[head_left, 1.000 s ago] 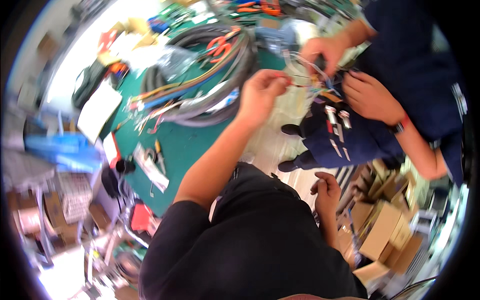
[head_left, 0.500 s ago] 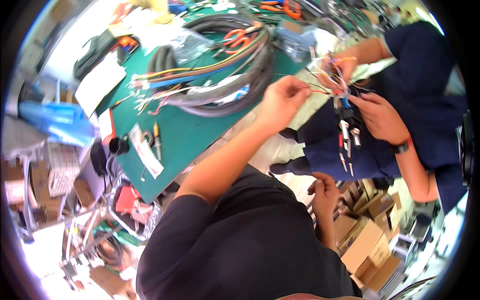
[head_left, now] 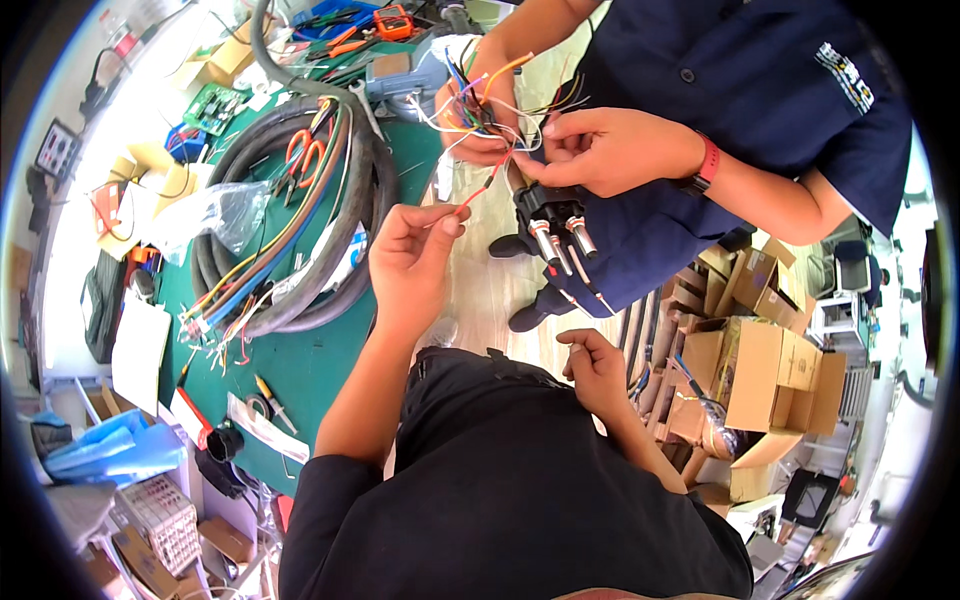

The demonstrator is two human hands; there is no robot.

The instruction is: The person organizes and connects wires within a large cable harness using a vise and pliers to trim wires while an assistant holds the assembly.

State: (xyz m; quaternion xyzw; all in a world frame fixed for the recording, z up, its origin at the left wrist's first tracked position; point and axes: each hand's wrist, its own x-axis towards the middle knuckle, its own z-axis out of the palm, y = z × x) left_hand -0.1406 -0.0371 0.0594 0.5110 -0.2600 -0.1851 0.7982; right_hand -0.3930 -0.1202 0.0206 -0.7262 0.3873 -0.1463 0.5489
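My left hand (head_left: pixel 412 250) is raised in front of me, its thumb and fingers pinched on the end of a thin red wire (head_left: pixel 472 200). That wire runs up into a bundle of coloured wires (head_left: pixel 490 105) held by a co-worker in a navy shirt. The co-worker's two hands (head_left: pixel 600 150) grip the bundle, and a black connector with metal plugs (head_left: pixel 555 225) hangs below them. My right hand (head_left: pixel 595 368) rests on my black-clothed lap, fingers loosely curled, holding nothing.
To the left a green work mat (head_left: pixel 310 370) carries a thick coil of grey cable (head_left: pixel 300 230), orange-handled pliers (head_left: pixel 305 150), a clear plastic bag (head_left: pixel 215 210) and small tools. Cardboard boxes (head_left: pixel 765 375) are stacked at the right. A blue bag (head_left: pixel 110 450) lies lower left.
My left hand has drawn back from the wire bundle toward me, with the red wire pinched in it. The co-worker's hands stay on the bundle. My right hand remains on my lap.
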